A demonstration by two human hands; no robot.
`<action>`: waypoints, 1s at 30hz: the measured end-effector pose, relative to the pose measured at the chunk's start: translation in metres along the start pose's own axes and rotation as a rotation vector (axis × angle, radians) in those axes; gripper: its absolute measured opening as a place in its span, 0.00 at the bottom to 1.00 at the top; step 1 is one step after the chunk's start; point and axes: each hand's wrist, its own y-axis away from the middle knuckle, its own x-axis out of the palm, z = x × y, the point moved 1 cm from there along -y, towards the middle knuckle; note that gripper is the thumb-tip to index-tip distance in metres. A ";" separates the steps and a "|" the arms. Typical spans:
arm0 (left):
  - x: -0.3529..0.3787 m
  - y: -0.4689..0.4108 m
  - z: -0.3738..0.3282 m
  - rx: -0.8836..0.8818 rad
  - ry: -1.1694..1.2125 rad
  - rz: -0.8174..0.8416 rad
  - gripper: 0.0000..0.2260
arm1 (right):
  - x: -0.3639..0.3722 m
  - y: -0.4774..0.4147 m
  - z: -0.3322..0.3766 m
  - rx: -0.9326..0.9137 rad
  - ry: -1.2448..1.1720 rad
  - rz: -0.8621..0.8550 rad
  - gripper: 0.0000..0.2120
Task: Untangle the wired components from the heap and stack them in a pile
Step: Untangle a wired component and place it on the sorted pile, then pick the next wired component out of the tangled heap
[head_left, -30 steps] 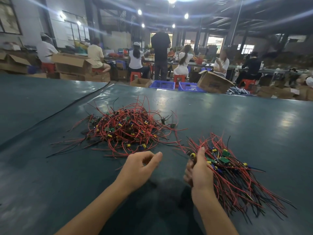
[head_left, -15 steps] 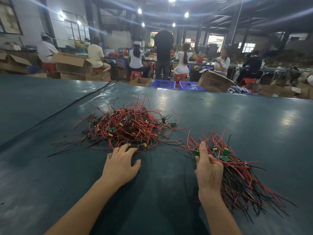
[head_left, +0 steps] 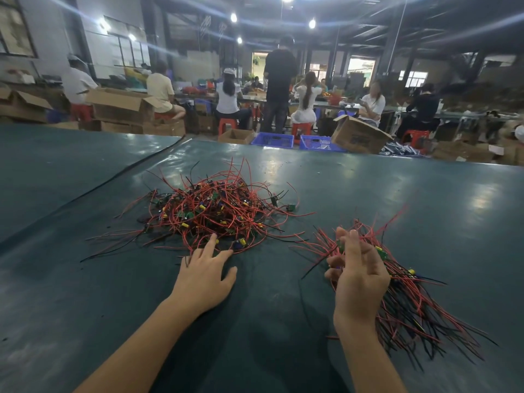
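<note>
A tangled heap [head_left: 215, 214] of red and black wired parts lies mid-table on the green table [head_left: 85, 307], and it looks like the larger share, not yet sorted. To its right, a straightened pile [head_left: 411, 304] shows the work done. The left hand [head_left: 204, 276] reaches with fingers spread, tips touching the heap's near edge. The right hand [head_left: 358, 279] curls loosely at the pile, its grip unclear.

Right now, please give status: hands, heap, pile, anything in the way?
Left hand open, fingertips at near edge of heap. Right hand at pile, fingers part curled, grip unclear. Heap tangled, pile to its right. Bare table between them.
</note>
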 end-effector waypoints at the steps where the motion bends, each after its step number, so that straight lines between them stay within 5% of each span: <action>1: 0.000 0.001 0.000 0.001 0.011 -0.017 0.22 | 0.001 0.003 0.002 -0.076 0.074 0.006 0.07; 6: -0.002 0.003 -0.002 0.036 0.041 -0.104 0.17 | 0.009 0.014 0.006 -0.387 0.260 0.024 0.16; 15: -0.011 0.004 -0.003 0.065 0.079 -0.151 0.12 | 0.002 0.010 0.005 -0.482 0.610 0.110 0.21; 24: -0.012 0.003 -0.003 0.030 0.084 -0.152 0.08 | -0.006 0.004 -0.003 -0.142 1.361 0.294 0.31; 30: -0.010 0.004 -0.007 0.070 0.081 -0.095 0.10 | -0.001 0.012 -0.005 -0.124 1.245 0.408 0.31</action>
